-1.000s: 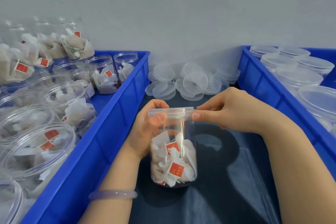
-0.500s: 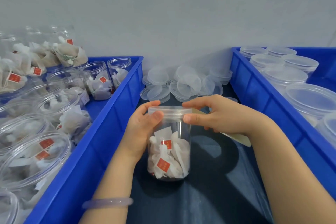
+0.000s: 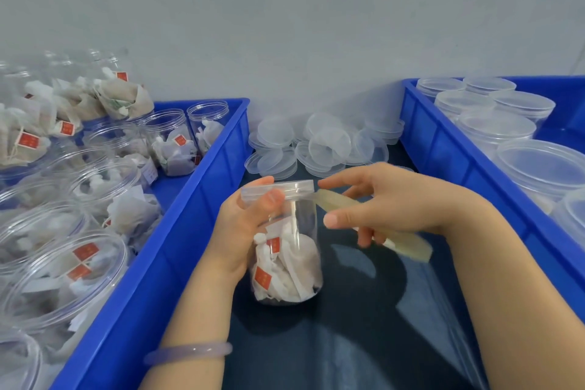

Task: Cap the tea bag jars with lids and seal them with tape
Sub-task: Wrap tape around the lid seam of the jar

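Gripping capped jar [image 3: 286, 247] in left hand [image 3: 245, 225]; right hand [image 3: 392, 202] fingers pinching tape strip [image 3: 338, 204], trailing toward 4 o'clock from lid [image 3: 278, 190].

A blue plastic crate [image 3: 177, 247] is sitting just left of the grip, its long wall running toward the viewer. A second blue plastic crate [image 3: 459, 149] is standing to the right of the grip. A dark glossy tabletop [image 3: 364, 342] is spreading beneath the grip, between both crates. A plain grey wall [image 3: 285, 25] is rising behind it. A translucent lilac bangle [image 3: 190, 353] is sitting near and below the grip.
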Demonstrator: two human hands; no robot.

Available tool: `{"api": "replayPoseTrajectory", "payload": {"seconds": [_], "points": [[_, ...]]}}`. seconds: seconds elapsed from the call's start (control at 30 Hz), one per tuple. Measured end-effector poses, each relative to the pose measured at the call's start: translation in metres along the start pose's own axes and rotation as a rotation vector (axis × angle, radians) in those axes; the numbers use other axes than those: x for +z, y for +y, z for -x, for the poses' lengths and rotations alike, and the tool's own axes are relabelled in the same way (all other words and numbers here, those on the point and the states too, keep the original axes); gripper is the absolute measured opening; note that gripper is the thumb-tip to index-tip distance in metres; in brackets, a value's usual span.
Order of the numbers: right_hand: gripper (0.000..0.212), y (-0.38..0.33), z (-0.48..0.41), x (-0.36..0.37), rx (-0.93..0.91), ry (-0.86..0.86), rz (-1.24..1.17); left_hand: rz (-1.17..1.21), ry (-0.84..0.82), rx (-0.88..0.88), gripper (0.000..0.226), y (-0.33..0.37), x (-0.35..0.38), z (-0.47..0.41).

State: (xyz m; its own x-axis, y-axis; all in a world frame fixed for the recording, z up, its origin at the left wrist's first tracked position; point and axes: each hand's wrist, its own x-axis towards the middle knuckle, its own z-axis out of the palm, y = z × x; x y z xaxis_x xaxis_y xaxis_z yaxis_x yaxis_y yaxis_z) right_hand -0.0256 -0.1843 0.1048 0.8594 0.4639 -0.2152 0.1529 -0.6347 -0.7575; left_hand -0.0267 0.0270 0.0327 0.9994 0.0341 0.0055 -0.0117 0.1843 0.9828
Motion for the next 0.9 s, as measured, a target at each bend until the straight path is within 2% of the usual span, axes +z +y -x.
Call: {"api": "replayPoseTrajectory", "payload": {"seconds": [0.07,0.2,0.4,0.6,0.67,0.77,0.9], "points": [[0.047,-0.002,0.004,-0.005,-0.029,0.060,0.066,0.030,-0.018,-0.007,0.116,0.000,0.000,0.000],[0.049,-0.004,0.004,-0.003,-0.026,0.118,0.117,0.068,-0.074,-0.012,0.129,-0.001,-0.003,-0.001],[0.039,-0.001,-0.007,0.002,-0.009,0.196,0.122,0.062,-0.132,0.002,0.115,-0.003,-0.006,0.000],[0.032,0.003,-0.016,0.008,-0.036,0.191,0.098,0.131,-0.196,-0.033,0.121,-0.006,-0.003,0.001],[0.037,0.005,-0.019,0.009,-0.052,0.178,0.097,0.161,-0.244,-0.051,0.122,-0.006,-0.004,0.002],[0.058,0.006,-0.019,0.010,-0.089,0.120,0.077,0.209,-0.314,-0.046,0.121,-0.007,-0.005,0.004],[0.054,0.007,-0.016,0.007,-0.123,0.081,0.074,0.175,-0.244,0.012,0.119,-0.010,0.002,0.004]]}}
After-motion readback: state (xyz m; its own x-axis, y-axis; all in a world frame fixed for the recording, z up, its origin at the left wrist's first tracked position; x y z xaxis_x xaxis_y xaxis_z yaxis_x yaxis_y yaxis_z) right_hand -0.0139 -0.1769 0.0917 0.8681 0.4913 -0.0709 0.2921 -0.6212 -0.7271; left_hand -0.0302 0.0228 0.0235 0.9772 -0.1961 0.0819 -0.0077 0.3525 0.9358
